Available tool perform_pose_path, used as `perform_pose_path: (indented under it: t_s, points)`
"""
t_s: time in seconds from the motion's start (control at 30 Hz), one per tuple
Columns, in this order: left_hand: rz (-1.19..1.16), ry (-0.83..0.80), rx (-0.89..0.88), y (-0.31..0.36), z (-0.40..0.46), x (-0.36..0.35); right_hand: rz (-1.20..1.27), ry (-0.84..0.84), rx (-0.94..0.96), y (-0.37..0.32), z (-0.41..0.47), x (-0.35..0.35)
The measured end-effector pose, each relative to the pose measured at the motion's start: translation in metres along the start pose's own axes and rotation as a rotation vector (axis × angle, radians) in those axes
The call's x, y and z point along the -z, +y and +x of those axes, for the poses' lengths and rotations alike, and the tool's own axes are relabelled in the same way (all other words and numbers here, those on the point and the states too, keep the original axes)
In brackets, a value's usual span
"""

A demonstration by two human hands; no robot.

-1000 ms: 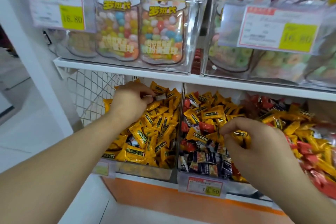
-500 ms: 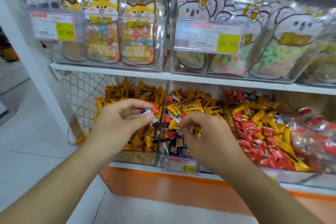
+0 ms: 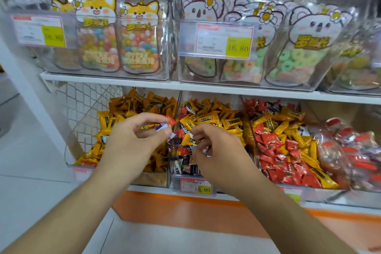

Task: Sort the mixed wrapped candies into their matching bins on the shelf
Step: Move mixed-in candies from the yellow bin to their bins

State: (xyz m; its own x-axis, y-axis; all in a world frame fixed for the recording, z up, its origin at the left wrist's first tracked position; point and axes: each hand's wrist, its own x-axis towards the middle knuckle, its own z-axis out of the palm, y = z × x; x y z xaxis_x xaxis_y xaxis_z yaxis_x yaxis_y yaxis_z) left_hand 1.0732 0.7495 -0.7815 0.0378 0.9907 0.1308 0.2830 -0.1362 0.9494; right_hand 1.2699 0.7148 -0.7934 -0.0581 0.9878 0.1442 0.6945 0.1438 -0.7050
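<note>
Since these light, crinkly, slippery wrapped candies (image 3: 168, 123) pinch best by their twisted ends, the left hand (image 3: 132, 138) holds some so before the middle bin's (image 3: 193, 179) front edge, while the right hand (image 3: 218, 150) curls round others.

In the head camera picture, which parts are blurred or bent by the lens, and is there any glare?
Head view: the right side is blurred, the red candy bags smeared; the shelf edge tilts and looks slightly curved; glare whitens the clear upper bins; both hands stay fairly sharp.

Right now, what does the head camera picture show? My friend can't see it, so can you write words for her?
Two bare hands meet in front of clear candy bins: the left hand pinches small red and purple-white candies, and the right hand holds a yellow candy. Above sit bagged sweets.
</note>
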Motion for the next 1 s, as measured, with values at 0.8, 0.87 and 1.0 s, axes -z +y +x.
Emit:
perform_pose_path:
  t_s: [0.8,0.87,1.0]
  points:
    - [0.029,-0.158,-0.060,0.008,-0.011,-0.061,-0.097,0.408,-0.339,0.066,-0.032,0.099]
    - [0.090,-0.146,-0.091,0.007,-0.011,-0.061,-0.225,0.330,-0.399,0.074,-0.035,0.103]
    - [0.150,-0.126,-0.134,0.001,-0.007,-0.060,-0.430,0.327,-0.388,0.073,-0.034,0.097]
